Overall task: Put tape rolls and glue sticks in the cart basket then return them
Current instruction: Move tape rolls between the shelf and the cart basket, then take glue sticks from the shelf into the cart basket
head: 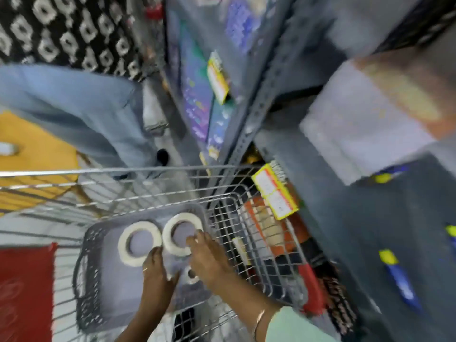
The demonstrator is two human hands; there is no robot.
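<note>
Tape rolls [182,234] lay flat in the grey basket [88,287] at lower centre, right fingers [195,239] spread loosely on one rim, left fingers [154,255] touching the other roll [139,243], neither gripping. They looked light, stiff and best pinched through the core.

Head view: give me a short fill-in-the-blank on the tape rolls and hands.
1. The grey tray in the wire cart holds ___ large white tape rolls.
2. The right hand touches the ___ large roll.
3. The left hand wears a ___ on one finger.

Missing words: two; right; ring
</note>
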